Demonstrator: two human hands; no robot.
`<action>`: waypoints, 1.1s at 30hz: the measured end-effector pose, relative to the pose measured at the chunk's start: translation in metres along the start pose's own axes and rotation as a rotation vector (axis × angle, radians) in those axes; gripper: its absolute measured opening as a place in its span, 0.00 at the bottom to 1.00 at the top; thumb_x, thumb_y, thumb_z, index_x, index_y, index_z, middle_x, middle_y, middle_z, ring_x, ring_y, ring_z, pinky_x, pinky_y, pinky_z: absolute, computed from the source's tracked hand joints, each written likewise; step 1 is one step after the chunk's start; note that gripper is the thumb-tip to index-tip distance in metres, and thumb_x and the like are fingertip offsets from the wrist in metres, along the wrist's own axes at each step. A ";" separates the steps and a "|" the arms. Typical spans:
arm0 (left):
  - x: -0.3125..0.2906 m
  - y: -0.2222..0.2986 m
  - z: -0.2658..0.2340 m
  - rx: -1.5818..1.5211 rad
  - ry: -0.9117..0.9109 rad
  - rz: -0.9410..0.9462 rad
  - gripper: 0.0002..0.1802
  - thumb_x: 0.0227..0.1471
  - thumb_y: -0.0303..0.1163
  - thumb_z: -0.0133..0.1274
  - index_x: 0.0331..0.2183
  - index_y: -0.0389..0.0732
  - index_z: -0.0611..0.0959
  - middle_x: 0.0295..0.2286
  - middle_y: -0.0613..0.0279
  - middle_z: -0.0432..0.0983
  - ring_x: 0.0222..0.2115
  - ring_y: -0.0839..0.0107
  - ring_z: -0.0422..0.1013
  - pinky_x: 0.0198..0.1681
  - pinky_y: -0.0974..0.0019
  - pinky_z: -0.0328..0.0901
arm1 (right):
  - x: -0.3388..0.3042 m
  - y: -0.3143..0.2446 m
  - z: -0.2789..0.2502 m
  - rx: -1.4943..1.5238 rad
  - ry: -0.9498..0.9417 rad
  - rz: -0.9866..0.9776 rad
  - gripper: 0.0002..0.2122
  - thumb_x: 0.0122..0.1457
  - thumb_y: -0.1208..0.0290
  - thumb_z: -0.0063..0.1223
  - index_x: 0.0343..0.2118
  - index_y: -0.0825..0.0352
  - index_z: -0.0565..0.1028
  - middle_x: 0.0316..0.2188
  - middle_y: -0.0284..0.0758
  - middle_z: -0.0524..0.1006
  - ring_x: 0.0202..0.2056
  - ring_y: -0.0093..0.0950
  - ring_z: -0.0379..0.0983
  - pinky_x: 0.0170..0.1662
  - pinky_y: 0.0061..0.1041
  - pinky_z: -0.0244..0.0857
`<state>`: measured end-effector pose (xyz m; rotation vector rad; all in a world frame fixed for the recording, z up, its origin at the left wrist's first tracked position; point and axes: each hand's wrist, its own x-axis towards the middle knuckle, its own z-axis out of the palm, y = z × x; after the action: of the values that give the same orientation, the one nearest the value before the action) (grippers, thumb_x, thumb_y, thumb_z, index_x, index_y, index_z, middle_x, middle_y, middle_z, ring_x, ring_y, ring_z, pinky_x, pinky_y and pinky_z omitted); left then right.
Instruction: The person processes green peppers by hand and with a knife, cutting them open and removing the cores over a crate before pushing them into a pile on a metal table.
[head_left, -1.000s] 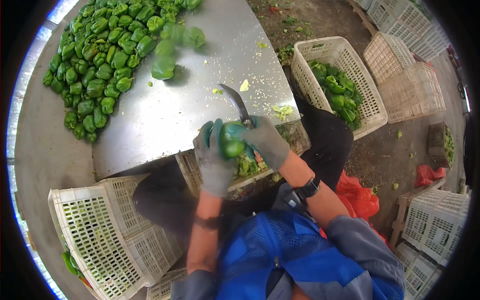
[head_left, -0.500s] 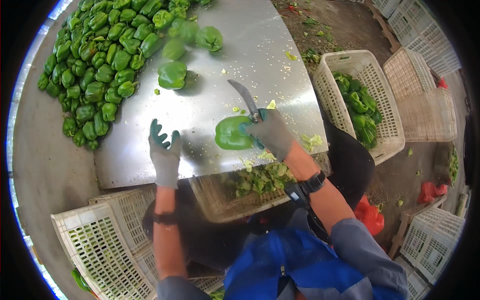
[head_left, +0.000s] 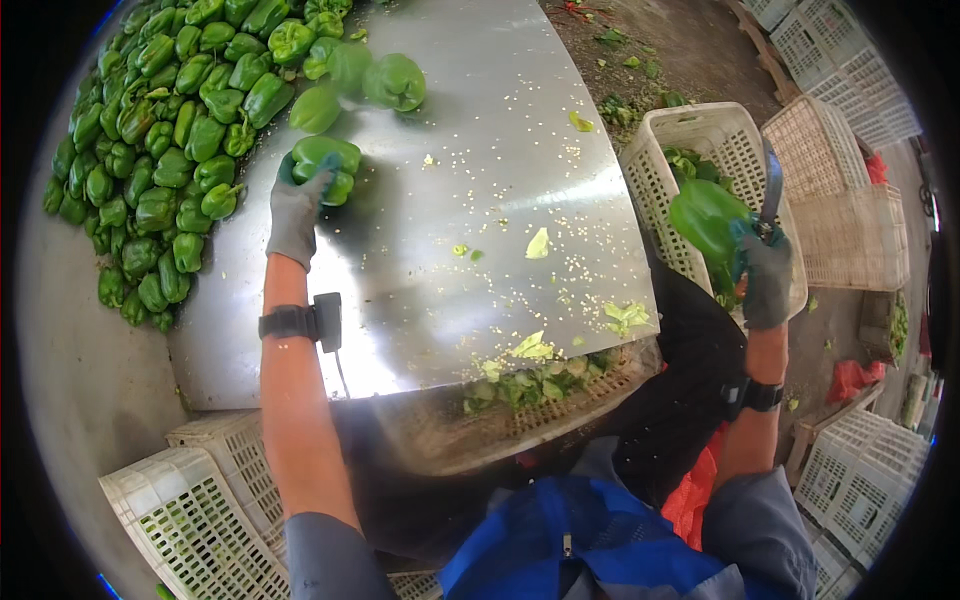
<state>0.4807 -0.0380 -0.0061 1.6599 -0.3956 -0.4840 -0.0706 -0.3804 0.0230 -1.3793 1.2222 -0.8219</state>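
Note:
Gloved in grey and teal, my left hand (head_left: 297, 205) is closed round a green bell pepper (head_left: 330, 162) on the left part of the metal table (head_left: 480, 210). My right hand (head_left: 766, 275), in a matching glove, grips a curved knife (head_left: 771, 188) together with another large bell pepper (head_left: 703, 215). Both are over the near end of a white plastic crate (head_left: 735, 128) to the right of the table. Green peppers lie inside that crate, partly hidden by the held pepper. Several loose peppers (head_left: 394, 82) rest beyond my left hand.
A big heap of bell peppers (head_left: 150, 160) covers the far left. Seeds and pale scraps (head_left: 627, 316) are scattered over the table. Under its near edge, a crate (head_left: 430, 440) holds green trimmings. More white crates (head_left: 190, 525) stand at the lower left and along the right side.
My right hand has swung right from the table to above the crate, carrying the knife and pepper. My left hand, open before, has reached forward and taken hold of a pepper.

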 end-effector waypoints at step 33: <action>-0.314 -0.019 0.179 -0.096 -0.046 0.030 0.45 0.70 0.39 0.62 0.76 0.35 0.58 0.66 0.45 0.69 0.65 0.55 0.69 0.68 0.53 0.66 | -0.149 -0.006 0.138 -0.561 -1.054 -0.454 0.16 0.58 0.71 0.52 0.43 0.77 0.82 0.41 0.58 0.84 0.46 0.55 0.83 0.54 0.48 0.76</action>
<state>0.1192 -0.0239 -0.0172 1.5507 -0.4243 -0.5117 0.0255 -0.2017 0.0236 -2.1754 0.2884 0.0720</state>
